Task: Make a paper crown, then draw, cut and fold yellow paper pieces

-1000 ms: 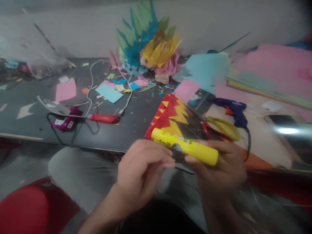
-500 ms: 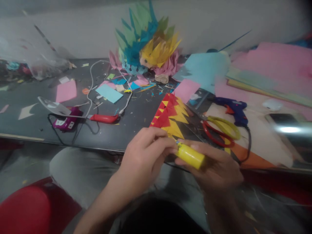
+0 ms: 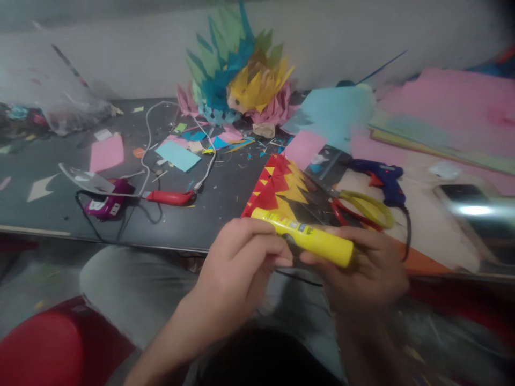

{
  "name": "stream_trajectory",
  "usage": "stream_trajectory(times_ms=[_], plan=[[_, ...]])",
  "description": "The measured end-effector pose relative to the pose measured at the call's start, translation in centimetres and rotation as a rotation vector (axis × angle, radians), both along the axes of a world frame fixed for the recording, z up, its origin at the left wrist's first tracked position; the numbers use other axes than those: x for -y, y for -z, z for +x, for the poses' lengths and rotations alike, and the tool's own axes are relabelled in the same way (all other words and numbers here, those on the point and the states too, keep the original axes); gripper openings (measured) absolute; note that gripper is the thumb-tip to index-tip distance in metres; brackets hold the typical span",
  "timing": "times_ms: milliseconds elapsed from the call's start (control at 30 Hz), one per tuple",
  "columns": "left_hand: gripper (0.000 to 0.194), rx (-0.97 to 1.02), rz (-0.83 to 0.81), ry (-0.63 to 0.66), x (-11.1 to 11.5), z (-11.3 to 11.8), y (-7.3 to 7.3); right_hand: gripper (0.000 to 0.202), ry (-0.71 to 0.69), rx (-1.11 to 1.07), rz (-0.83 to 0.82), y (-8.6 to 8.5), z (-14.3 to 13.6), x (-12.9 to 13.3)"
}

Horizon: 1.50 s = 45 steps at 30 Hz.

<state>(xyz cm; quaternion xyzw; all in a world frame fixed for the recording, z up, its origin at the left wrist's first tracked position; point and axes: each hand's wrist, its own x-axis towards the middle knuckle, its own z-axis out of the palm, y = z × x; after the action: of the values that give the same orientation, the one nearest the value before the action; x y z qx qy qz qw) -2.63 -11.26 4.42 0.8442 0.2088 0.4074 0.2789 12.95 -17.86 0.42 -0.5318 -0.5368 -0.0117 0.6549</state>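
A yellow glue stick (image 3: pixel 317 244) lies slantwise between my hands, just in front of the table edge. My right hand (image 3: pixel 362 268) is closed round its right end. The fingers of my left hand (image 3: pixel 241 254) are curled against the left part of the tube, and its fingertips are partly hidden. Beyond the tube, a red and yellow strip of pointed folded paper (image 3: pixel 269 194) rests on the table, its near end covered by the left hand and the glue stick. Scissors (image 3: pixel 362 209) with red and yellow handles lie right of that strip.
A blue glue gun (image 3: pixel 382 177) and a phone (image 3: pixel 462 203) lie at the right, near stacked coloured sheets (image 3: pixel 454 107). Spiky paper crafts (image 3: pixel 241 75) stand against the wall. A red-handled tool (image 3: pixel 169 197), purple power adapter (image 3: pixel 108 201) and cable occupy the left. A red stool (image 3: pixel 44 348) stands lower left.
More of the glue stick's length now shows, reaching further left over my left fingers. My right hand has shifted slightly right with it. The view has moved a little.
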Motion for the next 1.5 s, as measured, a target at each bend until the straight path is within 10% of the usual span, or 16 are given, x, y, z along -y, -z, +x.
stream_trajectory(times_ms=[467,1000,1500], plan=[[0.015,-0.001,0.091,-0.027,-1.3,0.7,0.3,0.051,-0.019,-0.047,-0.093,0.7,-0.1,0.6],[0.021,0.005,-0.19,0.178,-1.1,0.1,0.9,0.035,-0.123,-0.125,-0.264,1.4,0.4,1.1],[0.018,0.077,-0.524,-0.028,-0.2,1.2,1.4,0.028,-0.113,-0.205,-0.25,1.3,-0.1,0.0]])
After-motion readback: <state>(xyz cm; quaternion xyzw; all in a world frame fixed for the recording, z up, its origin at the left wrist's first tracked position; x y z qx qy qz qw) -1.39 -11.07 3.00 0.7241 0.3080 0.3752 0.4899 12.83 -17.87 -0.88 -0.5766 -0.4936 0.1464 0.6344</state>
